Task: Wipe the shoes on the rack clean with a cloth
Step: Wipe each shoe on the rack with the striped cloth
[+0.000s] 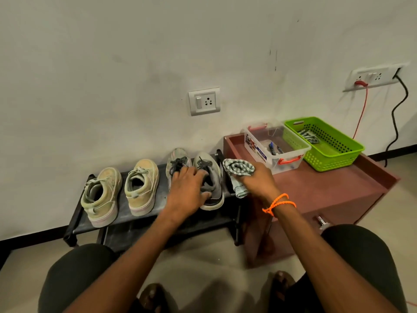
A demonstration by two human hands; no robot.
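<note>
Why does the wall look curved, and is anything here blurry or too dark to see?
Head view: the wide-angle lens bows the wall and floor edge outward; light is dim and even, with soft shadows under the shoe rack; the left hand on the grey shoe and the right hand holding the cloth look slightly soft.

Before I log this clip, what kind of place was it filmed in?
Probably a room or entryway in a home. A low black shoe rack with worn sneakers stands against a plain wall with a switch socket, beside a small reddish cabinet holding a green basket.
</note>
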